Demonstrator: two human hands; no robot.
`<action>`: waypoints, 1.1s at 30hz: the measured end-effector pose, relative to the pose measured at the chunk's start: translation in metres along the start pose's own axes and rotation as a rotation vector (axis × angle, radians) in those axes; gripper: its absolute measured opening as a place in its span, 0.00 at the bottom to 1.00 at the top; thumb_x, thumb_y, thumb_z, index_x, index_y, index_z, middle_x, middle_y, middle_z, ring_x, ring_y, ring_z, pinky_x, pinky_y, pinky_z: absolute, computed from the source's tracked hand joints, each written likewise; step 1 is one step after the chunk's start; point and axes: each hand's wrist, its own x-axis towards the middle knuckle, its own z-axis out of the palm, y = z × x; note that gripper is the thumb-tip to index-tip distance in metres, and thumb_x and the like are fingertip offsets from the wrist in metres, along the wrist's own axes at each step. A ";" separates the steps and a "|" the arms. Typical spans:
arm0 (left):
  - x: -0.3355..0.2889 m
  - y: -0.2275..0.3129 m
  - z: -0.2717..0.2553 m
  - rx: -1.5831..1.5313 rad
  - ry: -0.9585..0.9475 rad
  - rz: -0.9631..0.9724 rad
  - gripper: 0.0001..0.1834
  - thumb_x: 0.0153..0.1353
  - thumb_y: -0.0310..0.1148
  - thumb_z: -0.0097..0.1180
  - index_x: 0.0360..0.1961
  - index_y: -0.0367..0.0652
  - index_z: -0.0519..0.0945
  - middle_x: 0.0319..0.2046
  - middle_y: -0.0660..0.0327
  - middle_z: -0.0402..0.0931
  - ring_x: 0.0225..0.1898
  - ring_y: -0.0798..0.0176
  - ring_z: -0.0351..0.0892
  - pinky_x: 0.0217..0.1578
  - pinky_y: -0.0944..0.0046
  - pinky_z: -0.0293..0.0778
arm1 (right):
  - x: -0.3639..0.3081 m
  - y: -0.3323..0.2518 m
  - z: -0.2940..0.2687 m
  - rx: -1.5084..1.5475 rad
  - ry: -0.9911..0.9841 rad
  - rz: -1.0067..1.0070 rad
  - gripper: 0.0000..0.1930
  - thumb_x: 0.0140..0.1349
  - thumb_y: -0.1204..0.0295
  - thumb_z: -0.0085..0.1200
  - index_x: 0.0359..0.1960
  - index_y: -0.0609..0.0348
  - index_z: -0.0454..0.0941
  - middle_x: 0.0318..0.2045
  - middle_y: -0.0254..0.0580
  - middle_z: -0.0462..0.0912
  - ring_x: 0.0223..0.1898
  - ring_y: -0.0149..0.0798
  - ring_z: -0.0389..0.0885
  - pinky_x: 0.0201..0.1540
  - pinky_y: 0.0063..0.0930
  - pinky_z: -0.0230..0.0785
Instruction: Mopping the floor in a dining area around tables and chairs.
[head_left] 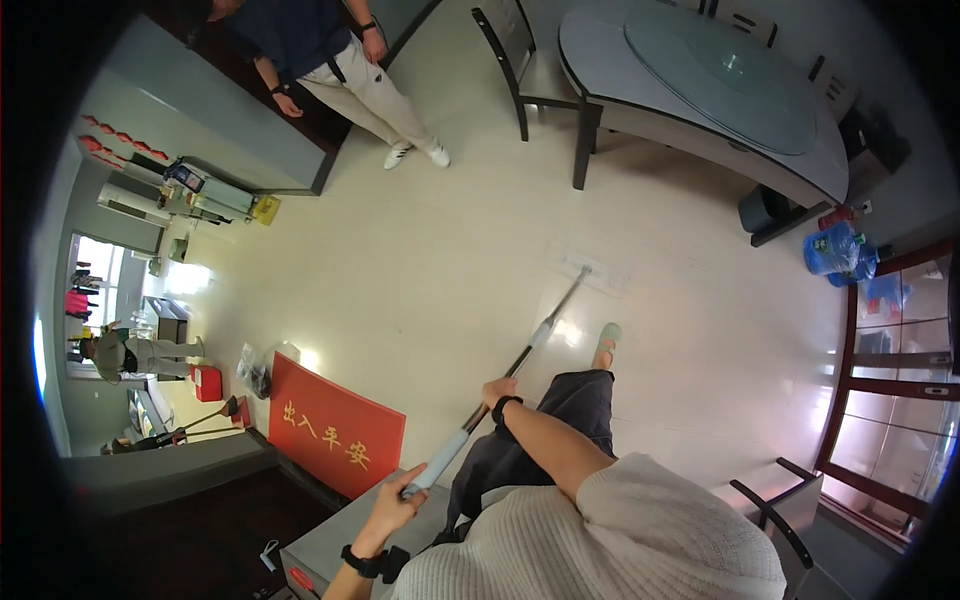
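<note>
head view: left hand [400, 505] wrapped round the top of a mop [528, 352], right hand [499, 391] clasping it midway. its pale head [603, 272] meets the floor [430, 250] at one o'clock from the right hand; pulling toward six o'clock could knock the green shoe [611, 334].

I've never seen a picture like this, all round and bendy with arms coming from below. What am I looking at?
There's no machine here, just a person using two bare hands. The picture comes from a wide fisheye camera worn on the head, looking down, so straight edges bend toward the rim. The left hand grips the upper end of a long-handled flat mop, and the right hand holds its pole further down. The pale mop head rests on the floor. A red mat with gold lettering lies nearby. Beyond is a dining table with a glass turntable; another person stands near the top.
</note>
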 end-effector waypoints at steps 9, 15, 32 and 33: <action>-0.034 -0.050 -0.056 0.010 0.021 -0.070 0.26 0.40 0.25 0.57 0.45 0.41 0.69 0.15 0.66 0.67 0.12 0.76 0.63 0.14 0.76 0.61 | -0.099 -0.060 -0.024 1.220 -0.447 0.275 0.11 0.45 0.75 0.42 0.27 0.75 0.68 0.27 0.58 0.73 0.25 0.48 0.75 0.23 0.35 0.72; 0.007 -0.015 -0.032 0.292 0.057 0.108 0.25 0.39 0.27 0.56 0.44 0.43 0.70 0.21 0.59 0.72 0.19 0.70 0.68 0.25 0.72 0.66 | -0.047 -0.027 -0.039 1.182 -0.381 0.307 0.10 0.42 0.79 0.46 0.26 0.75 0.65 0.25 0.55 0.71 0.22 0.48 0.74 0.21 0.36 0.71; 0.154 0.136 0.046 0.170 0.195 0.216 0.24 0.39 0.26 0.55 0.43 0.47 0.71 0.21 0.54 0.72 0.14 0.66 0.63 0.20 0.70 0.64 | 0.078 0.065 -0.221 1.166 -0.227 0.356 0.05 0.47 0.80 0.44 0.19 0.73 0.69 0.17 0.53 0.73 0.16 0.46 0.73 0.18 0.35 0.72; 0.163 0.145 0.052 0.164 0.194 0.206 0.24 0.39 0.26 0.55 0.43 0.47 0.71 0.21 0.54 0.72 0.14 0.66 0.63 0.20 0.70 0.64 | 0.088 0.072 -0.229 1.114 -0.200 0.374 0.06 0.48 0.80 0.42 0.18 0.73 0.69 0.16 0.53 0.72 0.15 0.45 0.72 0.16 0.36 0.70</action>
